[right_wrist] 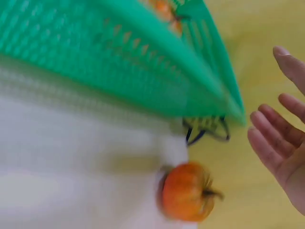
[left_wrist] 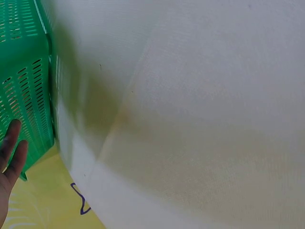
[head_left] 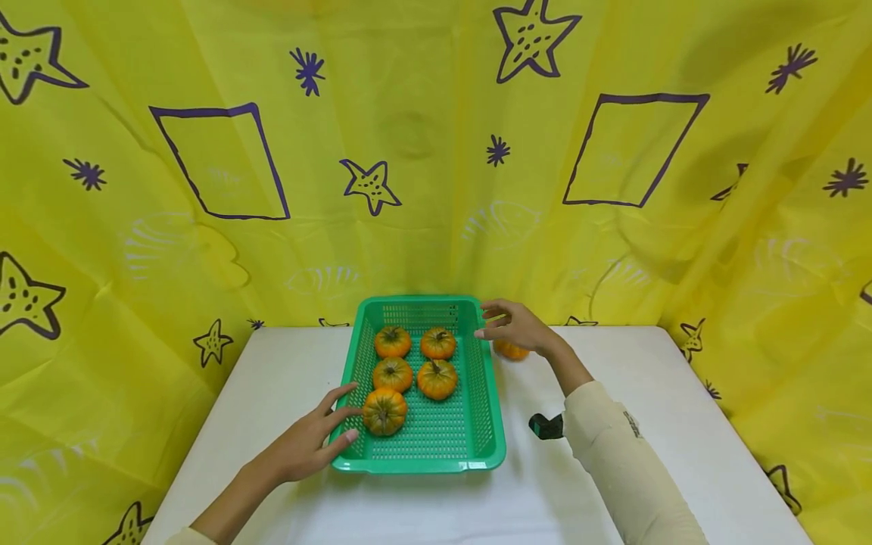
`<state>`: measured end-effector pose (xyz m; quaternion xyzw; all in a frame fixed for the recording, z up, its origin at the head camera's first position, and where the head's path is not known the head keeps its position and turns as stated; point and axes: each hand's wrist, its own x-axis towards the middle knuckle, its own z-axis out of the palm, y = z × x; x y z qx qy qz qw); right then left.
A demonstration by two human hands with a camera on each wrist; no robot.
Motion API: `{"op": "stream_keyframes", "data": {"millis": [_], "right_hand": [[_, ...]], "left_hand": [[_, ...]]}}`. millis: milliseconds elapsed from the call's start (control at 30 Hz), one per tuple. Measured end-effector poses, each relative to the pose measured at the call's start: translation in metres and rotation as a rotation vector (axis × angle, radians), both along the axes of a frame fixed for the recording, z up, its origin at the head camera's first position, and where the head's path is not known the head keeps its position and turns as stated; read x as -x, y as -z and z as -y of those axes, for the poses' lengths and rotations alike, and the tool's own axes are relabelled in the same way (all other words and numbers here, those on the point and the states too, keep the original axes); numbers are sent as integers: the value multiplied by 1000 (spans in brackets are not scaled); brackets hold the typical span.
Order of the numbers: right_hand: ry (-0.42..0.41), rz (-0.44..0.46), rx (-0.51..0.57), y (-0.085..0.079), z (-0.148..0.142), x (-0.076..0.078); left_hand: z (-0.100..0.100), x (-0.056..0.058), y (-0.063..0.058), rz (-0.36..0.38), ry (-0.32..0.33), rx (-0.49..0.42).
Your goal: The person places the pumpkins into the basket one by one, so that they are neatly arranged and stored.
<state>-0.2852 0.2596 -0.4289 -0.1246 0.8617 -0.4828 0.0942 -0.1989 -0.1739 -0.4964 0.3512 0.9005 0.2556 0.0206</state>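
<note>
A green perforated plastic basket (head_left: 436, 468) stands on the white table with several small orange pumpkins (head_left: 437, 379) in it. My left hand (head_left: 306, 446) is at the basket's left side, fingers spread, fingertips reaching over the rim close to the nearest pumpkin (head_left: 384, 412). Over by the far right corner, my right hand (head_left: 512, 325) holds nothing, its fingers loosely bent and pointing toward the rim. Partly hidden under that hand, another pumpkin (head_left: 511, 350) lies on the table outside the basket; the right wrist view shows this orange pumpkin (right_wrist: 187, 192) with its stem.
A yellow curtain (head_left: 436, 250) with dark star drawings hangs behind and along both sides of the white table (head_left: 272, 378). A small dark object (head_left: 545, 426) shows beside the right sleeve (head_left: 613, 446).
</note>
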Motion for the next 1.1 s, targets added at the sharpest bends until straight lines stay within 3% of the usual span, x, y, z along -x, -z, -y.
{"op": "stream_keyframes", "data": {"millis": [400,633,833,1100], "right_hand": [[181,-33,-71,42,-55,6],[322,26,-109,67,-67,3],[313,47,-118,83,-70,6],[266,52,-169,89,-65,15]], "left_hand": [[-1,-1,1,6,0,-4],[-1,0,-2,-5,-2,8],[0,-1,0,3,-4,8],[-1,1,-1,-5,3,10]]}}
